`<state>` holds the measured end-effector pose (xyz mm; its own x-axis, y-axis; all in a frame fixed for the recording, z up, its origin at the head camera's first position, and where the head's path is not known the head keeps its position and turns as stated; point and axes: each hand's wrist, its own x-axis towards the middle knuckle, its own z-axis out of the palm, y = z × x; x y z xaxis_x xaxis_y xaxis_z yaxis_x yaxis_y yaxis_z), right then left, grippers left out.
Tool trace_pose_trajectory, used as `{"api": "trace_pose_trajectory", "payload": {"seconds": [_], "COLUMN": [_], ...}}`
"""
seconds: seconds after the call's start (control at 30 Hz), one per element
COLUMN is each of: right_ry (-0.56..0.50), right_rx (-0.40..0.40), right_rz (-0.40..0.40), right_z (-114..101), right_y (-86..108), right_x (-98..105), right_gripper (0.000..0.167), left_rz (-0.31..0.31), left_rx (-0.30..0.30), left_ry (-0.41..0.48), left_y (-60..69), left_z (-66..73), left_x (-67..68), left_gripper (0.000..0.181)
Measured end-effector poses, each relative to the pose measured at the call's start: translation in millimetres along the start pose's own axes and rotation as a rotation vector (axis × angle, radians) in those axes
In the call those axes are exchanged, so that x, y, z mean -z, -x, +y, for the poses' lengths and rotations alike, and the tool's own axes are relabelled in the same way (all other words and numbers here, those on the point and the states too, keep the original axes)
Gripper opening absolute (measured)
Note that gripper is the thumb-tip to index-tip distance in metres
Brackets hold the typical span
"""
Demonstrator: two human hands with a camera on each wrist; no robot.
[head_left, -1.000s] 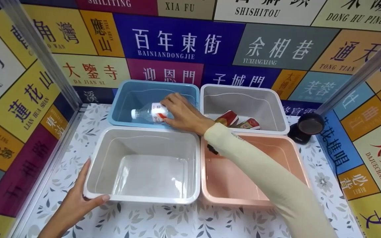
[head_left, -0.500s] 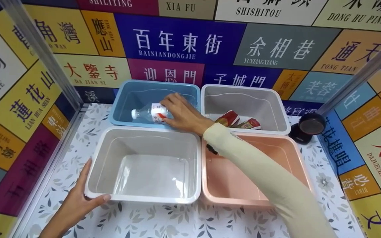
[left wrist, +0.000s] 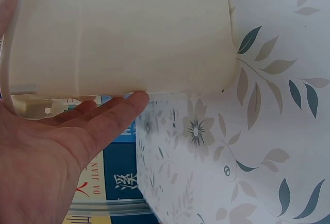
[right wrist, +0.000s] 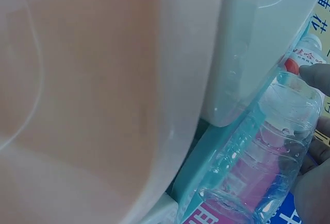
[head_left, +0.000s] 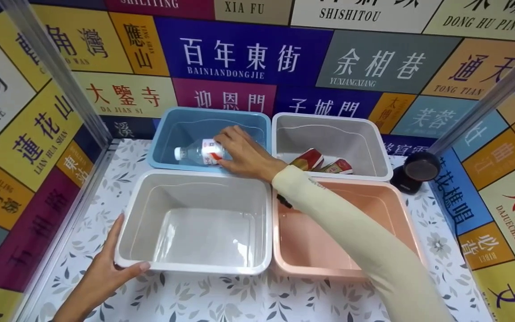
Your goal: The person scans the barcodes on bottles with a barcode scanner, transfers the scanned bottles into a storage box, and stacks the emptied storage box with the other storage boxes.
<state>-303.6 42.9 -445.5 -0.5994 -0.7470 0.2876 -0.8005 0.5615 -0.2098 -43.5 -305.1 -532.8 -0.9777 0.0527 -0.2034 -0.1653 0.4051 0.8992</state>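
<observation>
My right hand grips a clear plastic bottle over the blue bin at the back left. The bottle lies on its side, white cap to the left, and its white and red label shows beside my thumb. In the right wrist view the bottle's ribbed body is near the blue rim. My left hand touches the front left corner of the white bin. Its thumb lies at the front rim, and the fingers stretch straight along the outer side wall.
A grey bin at the back right holds red packets. Beneath my right forearm stands a pink bin. A round black device is right of the bins. Lettered walls enclose the patterned table.
The bottle and my right hand have shifted slightly to the left over the blue bin. My left hand has stayed at the white bin's corner.
</observation>
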Motion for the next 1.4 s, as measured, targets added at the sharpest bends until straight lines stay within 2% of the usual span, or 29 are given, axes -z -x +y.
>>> {"api": "trace_pose_trajectory", "payload": {"seconds": [0.27,0.5,0.77,1.17,1.4], "right_ry": [-0.139,-0.207,-0.251,-0.318,-0.325], "right_rx": [-0.059,-0.068,-0.08,-0.143,-0.17], "right_rz": [-0.008,-0.003,0.004,-0.055,-0.08], "right_z": [6,14,17,18,18], "right_y": [-0.4,0.6,2.3,-1.9,-3.5], "right_x": [-3,-3,-4,-11,-12], "right_gripper": [0.054,0.054,0.053,0.057,0.057], "left_rz": [-0.002,-0.009,0.001,-0.009,-0.009], "left_rx": [0.021,0.043,-0.023,0.024,0.028], "left_ry": [0.019,0.016,0.014,0.042,0.042], "left_y": [0.0,0.3,1.1,1.6,1.8], "left_z": [-0.1,-0.3,0.6,-1.5,-0.9], "left_x": [-0.9,-1.0,-1.8,-0.6,-0.3], "left_gripper": [0.129,0.129,0.127,0.128,0.128]}}
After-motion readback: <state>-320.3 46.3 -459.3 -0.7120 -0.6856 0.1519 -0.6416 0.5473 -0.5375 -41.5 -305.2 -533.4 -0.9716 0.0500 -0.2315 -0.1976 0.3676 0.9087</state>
